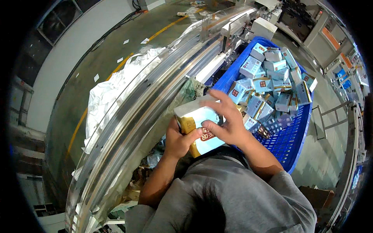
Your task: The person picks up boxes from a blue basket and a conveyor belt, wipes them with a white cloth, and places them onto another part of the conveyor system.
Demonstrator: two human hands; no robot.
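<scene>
In front of my body I hold a plastic-wrapped tissue pack point(210, 143), light blue and white with gold sides and a dark red printed mark. My left hand point(178, 139) is closed around its left side, thumb lying on the front face. On the right, my right hand point(229, 122) grips the pack with its thumb pressed to the front and its slightly blurred fingers curved over the upper edge. Beyond that hand, a blue plastic basket point(298, 149) carries a heap of similar tissue packs point(262, 84) lying at many angles.
A long conveyor point(128, 116) with clear side guards curves along my left. White sheeting point(112, 95) bunches on its far side, over a floor with a yellow line and paper scraps. Loose wrapping point(153, 159) lies beneath the conveyor's near edge. A metal frame point(330, 120) stands right of the basket.
</scene>
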